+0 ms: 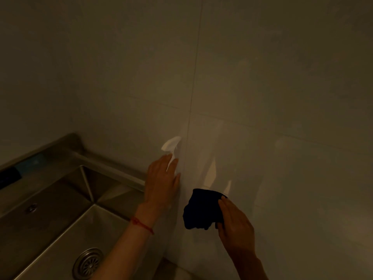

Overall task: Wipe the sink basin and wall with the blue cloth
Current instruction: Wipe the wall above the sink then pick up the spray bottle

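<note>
Counted: 2 hands, left hand (161,183) and right hand (235,224); 1 dark cloth (201,209); 1 steel sink basin (66,225); 1 drain strainer (88,263); 1 red wrist string (142,225); 1 white patch (170,144) on wall.

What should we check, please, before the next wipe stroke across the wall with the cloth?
1. Blue cloth held: ok, the right hand grips it, bunched.
2. Cloth on the wall: ok, it appears pressed against the tile.
3. Left hand out of the stroke path: ok, flat on the wall left of the cloth, fingers straight.
4. White patch by the left fingertips: cannot tell what it is.
5. Sink basin wiped: cannot tell, too dim.
</note>
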